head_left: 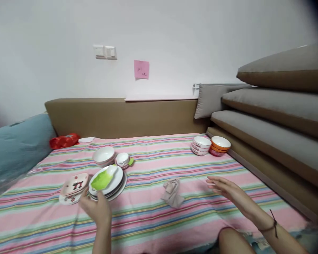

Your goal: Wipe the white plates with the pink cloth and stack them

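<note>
My left hand (pixel 96 208) is at the near-left rim of a white plate (pixel 118 175), with thumb and fingers closed around the edge. On that plate lies a green and white leaf-shaped dish (pixel 102 180). Dark-edged and white plates are stacked beneath it; my fingertips are partly hidden by the rim. To the left sits a small stack of pinkish square plates (pixel 75 185) with a red and black pattern. Over the striped cloth on the right, my right hand (pixel 225 188) is held open, holding nothing. A crumpled beige cloth (pixel 172 193) lies between my hands.
Behind the plates stand white bowls (pixel 104 155) and small white cups (pixel 122 159). Patterned white bowls (pixel 200 145) and orange bowls (pixel 221 144) stand at the far right, beside stacked grey cushions (pixel 270 127). A red package (pixel 65 141) lies by the blue cushion (pixel 18 148).
</note>
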`<move>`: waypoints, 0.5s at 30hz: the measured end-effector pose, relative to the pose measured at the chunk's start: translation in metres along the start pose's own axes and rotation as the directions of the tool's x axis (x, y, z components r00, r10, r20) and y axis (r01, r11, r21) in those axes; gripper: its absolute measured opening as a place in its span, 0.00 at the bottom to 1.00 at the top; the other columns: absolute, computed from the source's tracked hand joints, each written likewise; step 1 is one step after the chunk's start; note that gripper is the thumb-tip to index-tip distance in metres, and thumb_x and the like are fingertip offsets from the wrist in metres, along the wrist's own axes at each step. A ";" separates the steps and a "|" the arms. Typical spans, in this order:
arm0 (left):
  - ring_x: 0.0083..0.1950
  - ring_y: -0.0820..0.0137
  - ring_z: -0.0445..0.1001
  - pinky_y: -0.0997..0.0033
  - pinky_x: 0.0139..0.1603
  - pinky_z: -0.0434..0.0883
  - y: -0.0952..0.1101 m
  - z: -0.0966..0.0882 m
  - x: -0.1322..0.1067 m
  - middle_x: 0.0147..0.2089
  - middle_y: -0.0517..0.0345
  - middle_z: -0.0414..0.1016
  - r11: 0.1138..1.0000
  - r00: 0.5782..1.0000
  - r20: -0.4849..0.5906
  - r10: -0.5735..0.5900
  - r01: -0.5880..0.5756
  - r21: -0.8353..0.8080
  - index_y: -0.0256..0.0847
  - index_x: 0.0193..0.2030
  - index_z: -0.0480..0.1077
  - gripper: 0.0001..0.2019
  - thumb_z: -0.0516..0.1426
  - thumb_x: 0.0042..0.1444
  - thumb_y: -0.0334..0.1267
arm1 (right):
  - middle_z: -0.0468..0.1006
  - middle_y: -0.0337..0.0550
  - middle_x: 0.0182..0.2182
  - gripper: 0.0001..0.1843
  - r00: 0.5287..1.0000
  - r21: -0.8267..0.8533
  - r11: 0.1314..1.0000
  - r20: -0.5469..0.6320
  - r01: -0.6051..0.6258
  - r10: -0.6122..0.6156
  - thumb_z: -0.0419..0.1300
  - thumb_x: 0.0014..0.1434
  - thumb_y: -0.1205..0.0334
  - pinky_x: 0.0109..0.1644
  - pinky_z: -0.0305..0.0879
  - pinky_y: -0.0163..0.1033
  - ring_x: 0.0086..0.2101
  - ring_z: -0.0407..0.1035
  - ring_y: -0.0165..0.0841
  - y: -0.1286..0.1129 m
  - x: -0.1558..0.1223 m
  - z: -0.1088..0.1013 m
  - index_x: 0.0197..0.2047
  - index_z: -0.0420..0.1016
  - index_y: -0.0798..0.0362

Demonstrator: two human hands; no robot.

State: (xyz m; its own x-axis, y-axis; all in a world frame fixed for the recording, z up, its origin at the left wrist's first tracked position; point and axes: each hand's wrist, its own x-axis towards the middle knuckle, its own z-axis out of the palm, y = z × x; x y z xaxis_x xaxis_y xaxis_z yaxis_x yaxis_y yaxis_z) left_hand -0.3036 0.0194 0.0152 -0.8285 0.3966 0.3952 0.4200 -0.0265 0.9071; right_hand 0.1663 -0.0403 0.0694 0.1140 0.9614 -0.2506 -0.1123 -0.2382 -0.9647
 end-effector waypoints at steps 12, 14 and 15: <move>0.69 0.61 0.55 0.63 0.67 0.55 0.136 0.199 -0.204 0.68 0.50 0.59 0.802 0.234 0.971 -0.048 0.589 -0.102 0.44 0.58 0.66 0.22 0.55 0.57 0.44 | 0.76 0.43 0.36 0.06 0.928 0.367 0.930 -0.345 -0.004 0.140 0.52 0.60 0.62 0.41 0.73 0.35 0.34 0.73 0.29 0.014 0.183 -0.093 0.34 0.69 0.50; 0.71 0.62 0.51 0.62 0.68 0.53 0.147 0.238 -0.219 0.72 0.53 0.51 0.794 0.150 0.987 -0.050 0.606 -0.052 0.46 0.62 0.62 0.25 0.51 0.59 0.47 | 0.75 0.42 0.34 0.08 0.911 0.419 0.908 -0.380 0.016 0.159 0.49 0.61 0.59 0.39 0.73 0.34 0.33 0.73 0.28 0.021 0.217 -0.100 0.33 0.67 0.50; 0.72 0.62 0.50 0.62 0.68 0.52 0.151 0.258 -0.227 0.73 0.54 0.48 0.792 0.118 0.992 -0.053 0.610 -0.030 0.46 0.64 0.60 0.26 0.49 0.60 0.49 | 0.74 0.42 0.33 0.10 0.904 0.441 0.897 -0.394 0.026 0.167 0.48 0.62 0.57 0.39 0.73 0.33 0.34 0.73 0.28 0.025 0.233 -0.102 0.33 0.67 0.49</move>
State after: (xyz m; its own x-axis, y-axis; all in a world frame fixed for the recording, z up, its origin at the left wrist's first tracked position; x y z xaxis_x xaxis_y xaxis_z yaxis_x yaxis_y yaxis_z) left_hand 0.0433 0.1625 0.0250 0.2475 0.9580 -0.1446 -0.1842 0.1931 0.9637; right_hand 0.2904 0.1634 -0.0211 0.4731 0.7749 -0.4192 -0.5327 -0.1274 -0.8367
